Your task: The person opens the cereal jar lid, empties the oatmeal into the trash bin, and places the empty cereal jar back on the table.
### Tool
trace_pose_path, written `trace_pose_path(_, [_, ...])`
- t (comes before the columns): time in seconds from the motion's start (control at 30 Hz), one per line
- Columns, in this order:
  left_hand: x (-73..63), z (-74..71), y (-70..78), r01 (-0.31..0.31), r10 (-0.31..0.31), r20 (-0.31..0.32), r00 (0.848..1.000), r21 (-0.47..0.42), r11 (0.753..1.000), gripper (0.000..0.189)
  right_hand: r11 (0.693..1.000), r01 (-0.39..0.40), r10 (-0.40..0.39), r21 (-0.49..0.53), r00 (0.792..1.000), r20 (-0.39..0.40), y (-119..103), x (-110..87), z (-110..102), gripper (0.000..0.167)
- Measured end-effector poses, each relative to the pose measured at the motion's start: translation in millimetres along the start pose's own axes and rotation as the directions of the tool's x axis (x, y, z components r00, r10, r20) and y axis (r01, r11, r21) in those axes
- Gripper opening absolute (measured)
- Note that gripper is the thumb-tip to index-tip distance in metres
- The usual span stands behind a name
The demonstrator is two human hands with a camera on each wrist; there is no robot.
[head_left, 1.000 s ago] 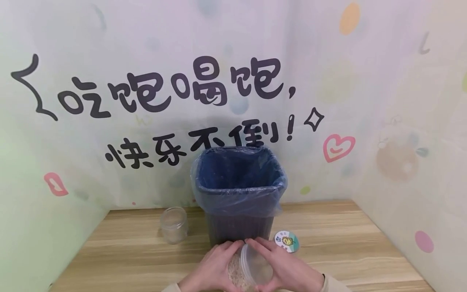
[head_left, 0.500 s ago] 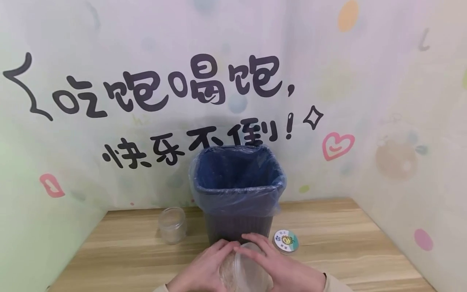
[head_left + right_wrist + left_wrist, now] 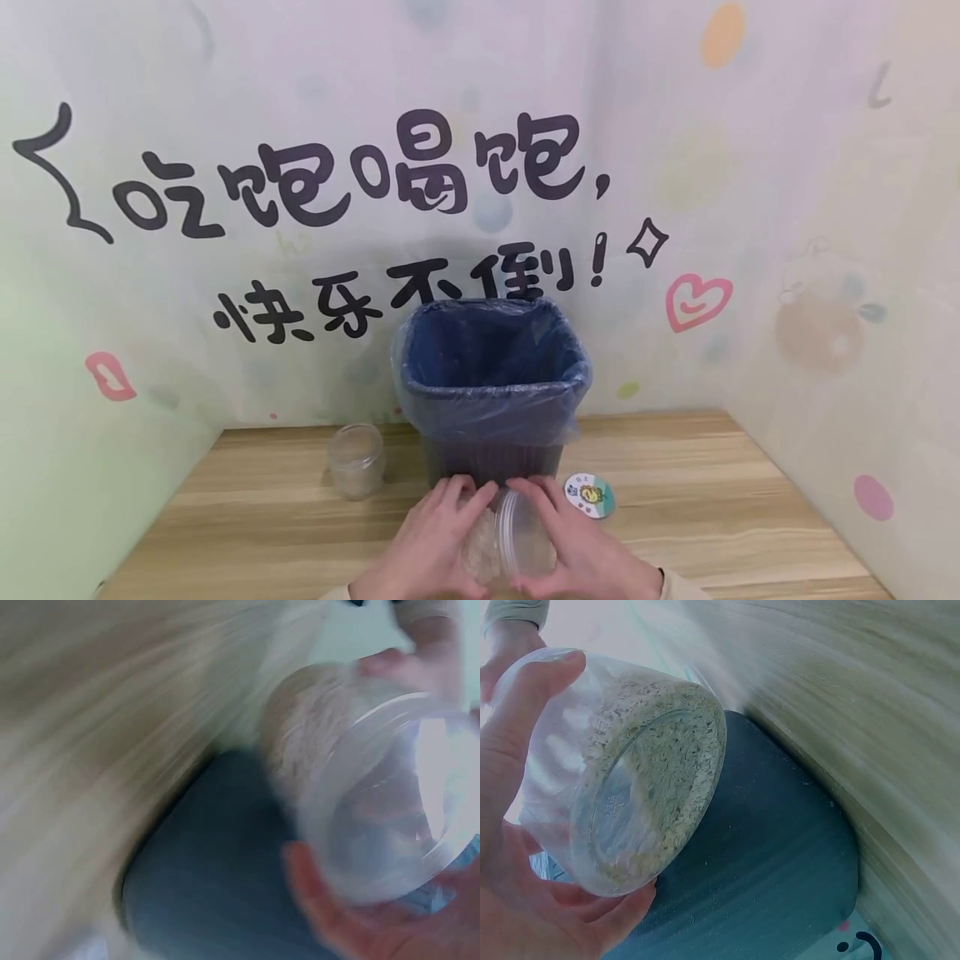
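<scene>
Both hands hold a clear plastic jar (image 3: 480, 548) tipped on its side, low in front of the dark bin (image 3: 491, 467). Pale, rice-like grains (image 3: 671, 757) gather toward its base in the left wrist view. My left hand (image 3: 433, 537) grips the base end, thumb along one side and fingers round the other. At the opposite end, my right hand (image 3: 588, 546) curls its fingers and thumb round the rim of the translucent lid (image 3: 397, 802). The right wrist view is blurred, and part of the jar is hidden behind the fingers.
A blue plastic bag (image 3: 495, 417) lines the bin and folds over its rim. Left of the bin stands another clear jar (image 3: 357, 462). A round, printed disc (image 3: 589, 496) lies to the right on the wooden table (image 3: 712, 508). Lettered walls enclose the back and sides.
The jar and both hands shifted left half a second ago, then back right. My right fingers spread over the lid in between and now curl round its rim. The bin stays put.
</scene>
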State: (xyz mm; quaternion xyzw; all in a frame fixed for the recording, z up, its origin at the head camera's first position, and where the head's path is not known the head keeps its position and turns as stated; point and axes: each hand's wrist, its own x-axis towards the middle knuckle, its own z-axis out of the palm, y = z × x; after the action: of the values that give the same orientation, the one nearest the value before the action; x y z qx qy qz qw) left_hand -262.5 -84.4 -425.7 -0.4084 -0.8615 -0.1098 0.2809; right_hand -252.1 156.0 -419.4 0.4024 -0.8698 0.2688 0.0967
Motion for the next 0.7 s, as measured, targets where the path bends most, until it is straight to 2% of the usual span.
trace_pose_path(0.07, [-0.3, -2.8, -0.9, 0.014, -0.013, 0.036, 0.999, -0.020, 1.000, 0.107, 0.983, 0.149, -0.153, -0.105, 0.988, -0.027, 3.3, -0.2, 1.7, 0.085])
trace_pose_path(0.1, [-0.4, -4.3, -1.2, 0.025, -0.023, 0.056, 0.998, -0.027, 0.999, 0.106, 0.971, 0.198, -0.203, -0.131, 0.979, -0.023, 4.7, -0.6, 2.2, 0.086])
trace_pose_path(0.2, [-0.9, -7.0, -1.9, 0.052, -0.049, 0.085, 0.995, -0.026, 0.998, 0.106, 0.968, 0.232, -0.234, -0.094, 0.972, -0.004, 6.6, -1.4, 3.1, 0.092])
trace_pose_path(0.27, [-0.6, -7.0, -1.9, 0.052, -0.052, 0.067, 0.996, 0.000, 0.999, 0.107, 0.983, 0.183, -0.184, -0.029, 0.983, -0.007, 6.5, -2.2, 4.0, 0.097])
trace_pose_path(0.3, [-0.7, -6.5, -1.6, 0.051, -0.051, 0.058, 0.997, 0.013, 0.999, 0.108, 0.993, 0.119, -0.119, 0.030, 0.993, 0.002, 5.0, -2.5, 4.3, 0.099])
trace_pose_path(0.37, [-1.1, -5.5, -0.9, 0.046, -0.048, 0.040, 0.998, 0.041, 0.998, 0.109, 0.992, -0.006, 0.003, 0.127, 1.000, 0.024, 1.5, -2.0, 5.2, 0.101])
trace_pose_path(0.43, [-1.6, -4.8, 0.5, 0.046, -0.048, 0.035, 0.998, 0.063, 0.997, 0.109, 0.974, -0.134, 0.127, 0.185, 0.991, 0.050, -2.7, -1.2, 6.7, 0.098])
trace_pose_path(0.5, [-2.0, -4.3, 2.3, 0.050, -0.053, 0.034, 0.998, 0.076, 0.996, 0.108, 0.949, -0.238, 0.229, 0.204, 0.971, 0.066, -6.5, -0.8, 8.8, 0.095])
trace_pose_path(0.6, [-2.4, -3.7, 4.5, 0.051, -0.054, 0.026, 0.998, 0.093, 0.994, 0.108, 0.953, -0.253, 0.254, 0.163, 0.967, 0.019, -7.8, -1.6, 13.6, 0.092])
trace_pose_path(0.7, [-2.4, -4.2, 4.4, 0.048, -0.051, 0.027, 0.998, 0.093, 0.995, 0.107, 0.977, -0.173, 0.179, 0.121, 0.983, -0.043, -5.6, -2.6, 15.7, 0.093])
